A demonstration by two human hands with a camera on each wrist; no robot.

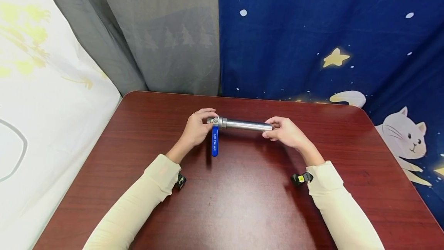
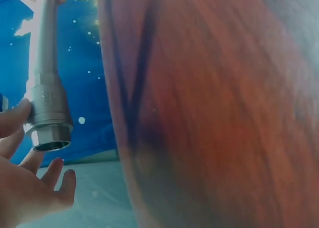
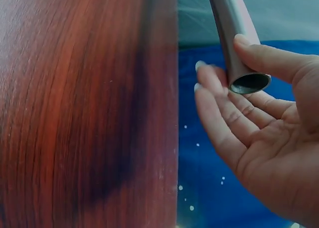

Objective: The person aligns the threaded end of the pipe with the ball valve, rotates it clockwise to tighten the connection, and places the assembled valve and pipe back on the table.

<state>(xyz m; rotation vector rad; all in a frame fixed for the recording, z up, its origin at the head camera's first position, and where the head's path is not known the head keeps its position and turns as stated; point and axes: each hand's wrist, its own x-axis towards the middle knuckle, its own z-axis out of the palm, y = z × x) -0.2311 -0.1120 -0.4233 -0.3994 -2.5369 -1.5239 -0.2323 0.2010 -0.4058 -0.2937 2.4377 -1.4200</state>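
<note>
A steel ball valve (image 1: 221, 122) with a blue lever handle (image 1: 214, 144) is joined to a straight steel pipe (image 1: 248, 125). The assembly is held above the table, roughly level, with the lever pointing toward the person. My left hand (image 1: 195, 129) grips the valve end. In the left wrist view, the thumb and a finger sit against the valve body (image 2: 47, 106), and its hexagonal open end faces down. At the other end, my right hand (image 1: 287, 132) holds the pipe. The right wrist view shows its thumb on the pipe wall (image 3: 234, 29) beside the hollow round mouth, fingers curled behind.
A dark red wood-grain table (image 1: 229, 203) lies beneath both hands. Behind it hang a grey curtain (image 1: 166, 49) and a blue curtain (image 1: 284, 41) with stars and a cat. White cloth (image 1: 45, 126) hangs at the left. Small black devices (image 1: 301, 178) are worn at the wrists.
</note>
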